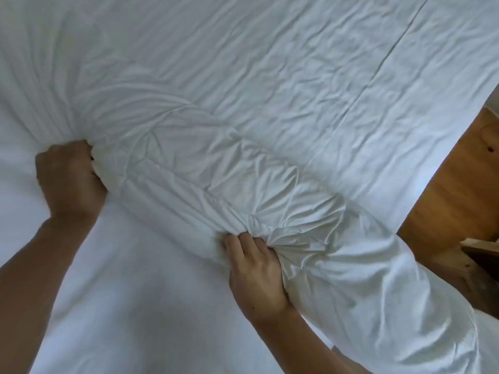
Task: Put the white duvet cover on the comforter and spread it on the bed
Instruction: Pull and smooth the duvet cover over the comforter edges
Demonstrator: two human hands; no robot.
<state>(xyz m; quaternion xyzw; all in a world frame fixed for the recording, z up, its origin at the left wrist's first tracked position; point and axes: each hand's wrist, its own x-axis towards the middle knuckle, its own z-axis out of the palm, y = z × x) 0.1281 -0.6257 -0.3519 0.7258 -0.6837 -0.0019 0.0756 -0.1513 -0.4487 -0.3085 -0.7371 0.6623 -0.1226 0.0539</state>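
The white duvet cover lies wrinkled across the bed and fills most of the view. A bunched, gathered ridge of it runs diagonally between my two hands. My left hand grips the gathered fabric at the ridge's left end, fingers curled into it. My right hand grips the fabric at the ridge's lower right end, fingers dug into the folds. Smooth white bedding lies under my forearms; I cannot tell the comforter from the cover there. A straight seam or edge crosses the upper right.
The bed's right edge drops to a wooden floor. A brown wooden object stands on that floor near the right border. White fabric hangs over the bed's lower right corner.
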